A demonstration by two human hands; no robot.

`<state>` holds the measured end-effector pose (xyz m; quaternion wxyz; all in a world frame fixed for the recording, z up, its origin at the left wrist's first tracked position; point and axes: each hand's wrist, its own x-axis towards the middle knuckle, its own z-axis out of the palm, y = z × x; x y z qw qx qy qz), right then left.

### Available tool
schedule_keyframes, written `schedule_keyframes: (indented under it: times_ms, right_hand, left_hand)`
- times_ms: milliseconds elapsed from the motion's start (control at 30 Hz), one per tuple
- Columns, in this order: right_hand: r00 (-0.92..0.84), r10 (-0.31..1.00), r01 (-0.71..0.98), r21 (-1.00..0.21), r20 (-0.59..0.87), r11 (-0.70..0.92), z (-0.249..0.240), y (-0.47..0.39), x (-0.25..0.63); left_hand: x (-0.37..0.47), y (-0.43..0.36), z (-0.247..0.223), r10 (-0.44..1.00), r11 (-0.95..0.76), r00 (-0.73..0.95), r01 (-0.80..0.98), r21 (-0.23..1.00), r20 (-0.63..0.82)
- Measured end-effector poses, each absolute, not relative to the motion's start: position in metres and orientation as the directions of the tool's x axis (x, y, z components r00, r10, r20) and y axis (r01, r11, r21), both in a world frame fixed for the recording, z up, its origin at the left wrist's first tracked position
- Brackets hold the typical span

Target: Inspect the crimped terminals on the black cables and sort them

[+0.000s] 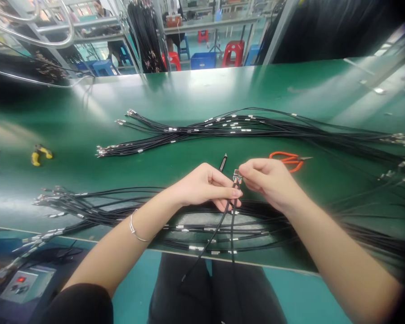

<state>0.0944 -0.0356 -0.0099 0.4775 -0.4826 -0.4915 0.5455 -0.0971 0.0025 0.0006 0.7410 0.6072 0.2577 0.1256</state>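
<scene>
Between thumb and fingers, my left hand (219, 189) pinches two thin black cables (232, 225) just below their ends. The cables hang down over the table's front edge toward my lap. A small metallic connector (236, 176) with coloured wires sits at the top of the cables. My right hand (265, 180) has its thumb and forefinger closed at the connector's right side. Just behind my left hand lies a black pen (223, 162). Orange-handled scissors (290, 159) rest beyond my right hand.
Bundles of black cables lie across the green table (195, 90), one bundle (202, 128) behind my hands and another (101, 213) under them. Yellow-handled pliers (41, 154) are at the left. A grey control box (27, 283) with a red light stands lower left. People sit in the background.
</scene>
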Motion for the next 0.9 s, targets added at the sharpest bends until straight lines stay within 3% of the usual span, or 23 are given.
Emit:
schedule_keyframes:
  times_ms: [200, 433, 900]
  right_hand:
    - [-0.072, 0.996, 0.010, -0.998, -0.055, -0.055, -0.0094, -0.0380, 0.0939]
    - [-0.120, 0.987, -0.060, -0.991, -0.108, -0.116, -0.0081, -0.0377, 0.0938]
    - [-0.337, 0.894, -0.155, -0.919, -0.296, -0.363, -0.0085, -0.0350, 0.0969]
  left_hand:
    - [-0.0969, -0.0001, 0.0011, 0.493, 0.236, 0.840, 0.123, 0.964, -0.228]
    - [-0.0965, -0.0009, 0.0010, 0.496, 0.225, 0.839, 0.122, 0.967, -0.222]
    - [-0.0964, -0.0047, 0.0061, 0.478, 0.244, 0.851, 0.110, 0.963, -0.219]
